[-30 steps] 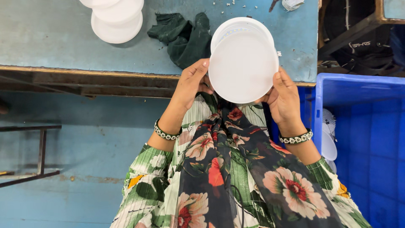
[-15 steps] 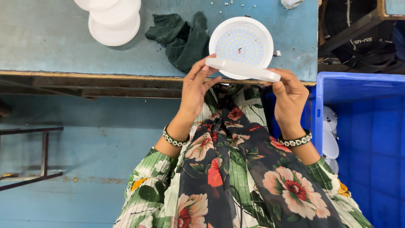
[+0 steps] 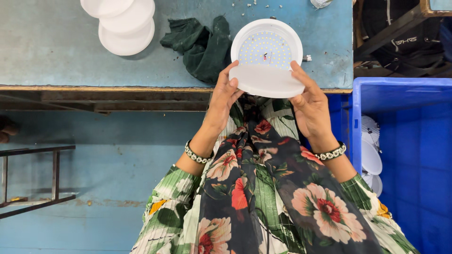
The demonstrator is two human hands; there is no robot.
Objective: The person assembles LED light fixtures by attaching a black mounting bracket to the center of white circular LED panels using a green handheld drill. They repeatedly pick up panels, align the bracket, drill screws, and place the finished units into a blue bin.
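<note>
The left hand (image 3: 225,96) and the right hand (image 3: 308,101) both grasp one round white diffuser cover (image 3: 269,81), fingers on its opposite edges. The cover is tilted, held between the hands just above the near edge of the counter (image 3: 47,51). Directly behind the cover, a round white lamp housing (image 3: 266,44) lies on the counter with its dotted LED board facing up; the cover overlaps its near rim. A crumpled dark green cloth (image 3: 200,44) lies just beside the housing, on its left. A stack of white covers (image 3: 123,23) sits farther left. A blue bin (image 3: 409,160) holding white discs stands at the right.
</note>
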